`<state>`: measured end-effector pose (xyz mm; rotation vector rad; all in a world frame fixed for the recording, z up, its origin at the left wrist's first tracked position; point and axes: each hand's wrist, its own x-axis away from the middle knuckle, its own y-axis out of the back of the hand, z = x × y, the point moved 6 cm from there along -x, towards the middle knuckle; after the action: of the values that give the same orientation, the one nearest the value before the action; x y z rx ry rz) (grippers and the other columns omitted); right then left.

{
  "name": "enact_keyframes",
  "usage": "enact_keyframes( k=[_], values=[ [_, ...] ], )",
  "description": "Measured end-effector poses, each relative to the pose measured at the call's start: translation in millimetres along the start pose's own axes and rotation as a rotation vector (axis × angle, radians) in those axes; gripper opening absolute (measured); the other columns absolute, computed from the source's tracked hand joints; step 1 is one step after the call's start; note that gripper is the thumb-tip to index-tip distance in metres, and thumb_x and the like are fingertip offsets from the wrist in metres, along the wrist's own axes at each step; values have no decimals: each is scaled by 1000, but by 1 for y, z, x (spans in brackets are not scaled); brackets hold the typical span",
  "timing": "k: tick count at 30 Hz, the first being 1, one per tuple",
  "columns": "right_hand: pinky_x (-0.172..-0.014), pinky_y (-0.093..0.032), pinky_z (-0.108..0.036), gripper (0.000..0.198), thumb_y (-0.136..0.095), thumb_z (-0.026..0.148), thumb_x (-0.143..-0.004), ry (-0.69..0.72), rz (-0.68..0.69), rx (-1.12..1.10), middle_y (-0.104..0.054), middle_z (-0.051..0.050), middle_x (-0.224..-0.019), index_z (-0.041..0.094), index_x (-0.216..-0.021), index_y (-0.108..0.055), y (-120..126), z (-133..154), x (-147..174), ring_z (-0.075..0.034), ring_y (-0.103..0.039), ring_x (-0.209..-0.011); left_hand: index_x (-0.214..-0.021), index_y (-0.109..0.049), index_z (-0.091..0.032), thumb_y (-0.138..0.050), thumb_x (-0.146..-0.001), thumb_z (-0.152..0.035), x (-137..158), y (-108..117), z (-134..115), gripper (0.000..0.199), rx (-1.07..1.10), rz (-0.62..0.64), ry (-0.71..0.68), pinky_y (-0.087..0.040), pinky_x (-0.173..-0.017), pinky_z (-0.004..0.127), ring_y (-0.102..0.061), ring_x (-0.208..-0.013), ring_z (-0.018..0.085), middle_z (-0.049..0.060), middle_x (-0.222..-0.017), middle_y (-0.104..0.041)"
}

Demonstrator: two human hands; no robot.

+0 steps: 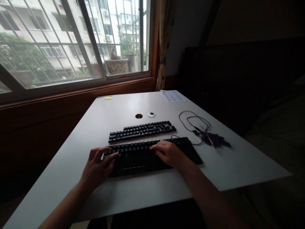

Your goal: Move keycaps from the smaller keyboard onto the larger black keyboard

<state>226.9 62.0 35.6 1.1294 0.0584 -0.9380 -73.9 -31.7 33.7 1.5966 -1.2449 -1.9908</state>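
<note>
Forearms (63,198) foremost, left hand (98,165) and right hand (169,153) half-curled on keyboard (135,162), grip unclear, keycaps (132,137), cloth (219,140) nearby

Near the far left corner of the white, smooth table (83,133) there lies a small yellow paper note (108,97), and at the far right corner lie white printed paper sheets (174,96). Between them, but nearer, a white round disc with dark centre (151,115) is just beside a round brown hole (138,116). Behind the grey-framed sliding window (93,41) stands a wide brown patterned flowerpot (116,66); a patterned brownish curtain (164,41) hangs to its right.
</note>
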Motion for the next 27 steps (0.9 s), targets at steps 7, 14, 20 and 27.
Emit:
enact_keyframes(
  k=[7, 14, 20, 27],
  values=[
    [-84, -57, -32, 29, -58, 7, -90, -4, -5, -10, -76, -5, -96, 22, -107, -75, 0, 0, 0, -19, -71, -88, -121, -74, -33, -60, -99, -28, 0, -8, 3, 26, 70, 95, -9, -56, -96, 43, -56, -113, 27, 8, -125, -60],
    [-84, -56, -33, 29, -58, 7, -90, -3, 0, -3, -77, -6, -96, 21, -107, -75, 0, 1, 0, -20, -71, -88, -123, -68, -26, -57, -101, -25, 0, -9, 19, 25, 112, 76, 56, -55, -90, 40, -60, -102, 24, 8, -113, -63],
    [-81, -56, -32, 28, -59, 6, -89, 5, -5, 8, -76, -6, -94, 21, -107, -76, -1, 1, -1, -20, -70, -87, -122, -68, -24, -52, -103, -31, 2, -9, 47, 26, 115, 108, 181, -56, -84, 35, -65, -97, 22, 7, -110, -64],
    [-82, -54, -32, 29, -59, 5, -89, 33, -8, 24, -76, -6, -93, 20, -107, -75, -3, 2, -1, -20, -70, -88, -120, -68, -23, -52, -99, -29, -19, -7, 87, 27, 68, 100, 192, -53, -81, 37, -63, -88, 21, 6, -103, -63]
  ],
)
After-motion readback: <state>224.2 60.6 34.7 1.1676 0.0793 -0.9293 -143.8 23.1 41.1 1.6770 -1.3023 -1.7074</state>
